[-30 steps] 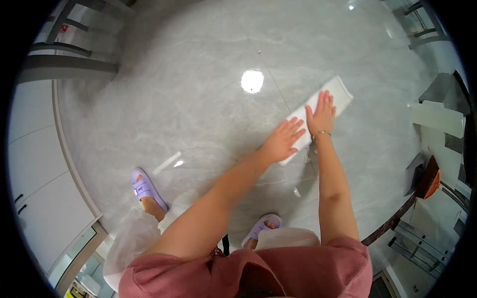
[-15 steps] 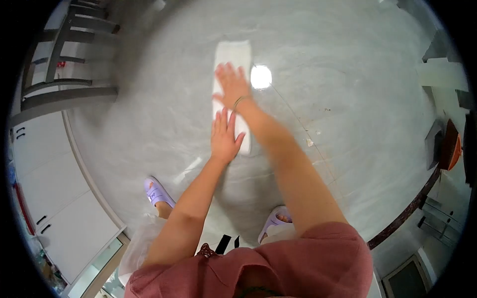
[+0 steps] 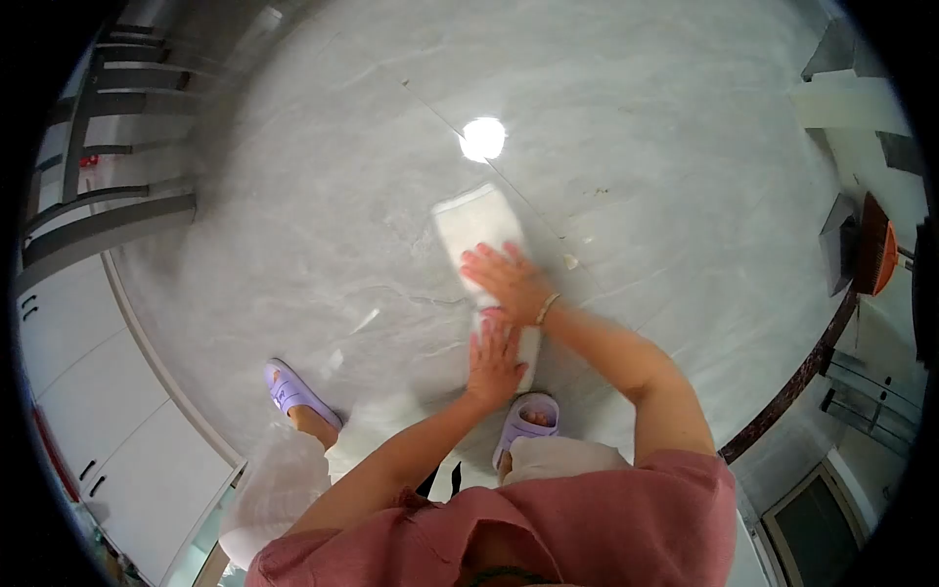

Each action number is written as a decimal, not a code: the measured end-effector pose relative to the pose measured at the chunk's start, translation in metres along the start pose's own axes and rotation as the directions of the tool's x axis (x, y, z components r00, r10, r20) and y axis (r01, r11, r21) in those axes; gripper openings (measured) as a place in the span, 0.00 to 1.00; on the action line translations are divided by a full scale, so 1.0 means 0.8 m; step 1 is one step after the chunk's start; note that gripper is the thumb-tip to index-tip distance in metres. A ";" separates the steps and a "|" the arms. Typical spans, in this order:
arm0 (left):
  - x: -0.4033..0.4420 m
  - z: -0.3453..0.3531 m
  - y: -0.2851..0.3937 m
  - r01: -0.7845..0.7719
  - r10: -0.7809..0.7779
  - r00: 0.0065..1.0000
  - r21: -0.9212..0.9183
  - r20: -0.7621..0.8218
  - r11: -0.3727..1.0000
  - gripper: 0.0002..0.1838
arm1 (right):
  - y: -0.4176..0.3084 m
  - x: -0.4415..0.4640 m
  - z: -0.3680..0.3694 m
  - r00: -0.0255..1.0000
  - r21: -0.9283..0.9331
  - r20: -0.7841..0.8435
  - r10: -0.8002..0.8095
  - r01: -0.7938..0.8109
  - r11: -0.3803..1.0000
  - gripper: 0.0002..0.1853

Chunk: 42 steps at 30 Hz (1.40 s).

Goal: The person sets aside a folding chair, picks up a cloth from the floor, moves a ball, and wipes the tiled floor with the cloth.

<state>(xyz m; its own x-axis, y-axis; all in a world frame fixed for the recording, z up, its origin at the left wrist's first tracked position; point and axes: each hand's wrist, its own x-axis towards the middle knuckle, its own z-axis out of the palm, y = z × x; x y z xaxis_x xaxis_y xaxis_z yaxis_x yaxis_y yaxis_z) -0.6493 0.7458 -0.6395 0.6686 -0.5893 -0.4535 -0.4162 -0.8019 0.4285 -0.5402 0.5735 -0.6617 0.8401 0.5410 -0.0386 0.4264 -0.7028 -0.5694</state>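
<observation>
A folded white cloth (image 3: 479,220) lies flat on the glossy grey floor (image 3: 323,196), its far end tilted slightly left. My right hand (image 3: 511,281), with a bracelet at the wrist, rests open across the cloth's middle. Closer to my body, my left hand (image 3: 496,360) lies palm down on the near part of the cloth, fingers spread. The two hands are close together, the left fingertips just below the right hand. The cloth's near end reaches almost to my right slipper (image 3: 528,416).
Small debris (image 3: 571,261) lies right of the cloth. My left slipper (image 3: 298,391) is at lower left. Grey chair-like furniture (image 3: 108,220) and white cabinets (image 3: 88,362) line the left. An orange broom (image 3: 878,249) and grey dustpan (image 3: 837,245) stand at the right.
The cloth and both hands swept from the right to the left, then came back nearer my body and slightly right. The cloth's angle has changed, and both hands have stayed on it.
</observation>
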 end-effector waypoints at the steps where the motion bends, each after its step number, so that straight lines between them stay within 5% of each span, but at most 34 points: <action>1: 0.021 -0.002 0.015 -0.064 0.064 0.998 -0.004 -0.031 0.998 0.44 | 0.025 -0.011 -0.002 0.995 0.002 -0.095 -0.021 0.021 1.000 0.45; 3: 0.064 -0.001 0.040 -0.114 0.116 0.989 0.025 -0.091 0.993 0.43 | 0.057 -0.011 -0.064 0.980 -0.171 0.186 0.065 -0.033 0.985 0.45; 5: 0.111 -0.008 0.065 -0.204 0.210 0.962 0.049 -0.174 0.978 0.42 | 0.093 -0.020 -0.102 0.969 -0.287 0.198 0.149 -0.088 0.954 0.44; 11: 0.253 -0.093 0.086 -0.464 0.484 0.845 0.136 -0.229 0.875 0.40 | 0.204 -0.036 -0.165 0.898 -0.405 -0.070 0.434 -0.423 0.810 0.42; 15: 0.251 -0.129 0.038 -0.438 0.464 0.866 0.163 -0.187 0.884 0.41 | 0.184 0.013 -0.146 0.844 -0.453 -0.137 0.518 -0.519 0.725 0.44; 17: 0.216 -0.150 0.004 -0.278 0.301 0.953 0.282 -0.042 0.918 0.41 | 0.152 0.051 -0.117 0.825 -0.438 -0.134 0.549 -0.546 0.714 0.46; 22: 0.149 -0.198 -0.092 -0.072 0.052 0.997 0.457 0.056 0.887 0.39 | 0.046 0.120 -0.100 0.784 -0.294 0.082 0.616 -0.571 0.766 0.49; 27: 0.192 -0.269 -0.147 -0.206 0.122 0.968 0.425 0.217 0.881 0.34 | 0.034 0.141 -0.110 0.722 -0.224 0.133 0.679 -0.645 0.730 0.50; 30: 0.220 -0.281 -0.178 -0.333 0.289 0.940 0.300 0.181 0.894 0.33 | 0.039 0.149 -0.112 0.701 -0.237 0.145 0.698 -0.660 0.713 0.50; 37: 0.291 -0.313 -0.207 -0.339 0.334 0.940 0.237 0.065 0.910 0.36 | 0.070 0.205 -0.131 0.674 -0.172 0.065 0.736 -0.719 0.674 0.50; 42: 0.208 -0.255 -0.205 -0.330 0.340 0.940 0.260 0.008 0.907 0.37 | 0.059 0.167 -0.120 0.727 -0.242 0.134 0.674 -0.635 0.734 0.51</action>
<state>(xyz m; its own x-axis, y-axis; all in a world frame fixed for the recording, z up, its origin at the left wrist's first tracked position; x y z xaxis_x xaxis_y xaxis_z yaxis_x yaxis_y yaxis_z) -0.3442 0.7992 -0.6253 0.4822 -0.8276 -0.2873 -0.7588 -0.5585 0.3351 -0.3755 0.5686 -0.6152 0.8531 -0.0183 -0.5214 -0.1399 -0.9708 -0.1948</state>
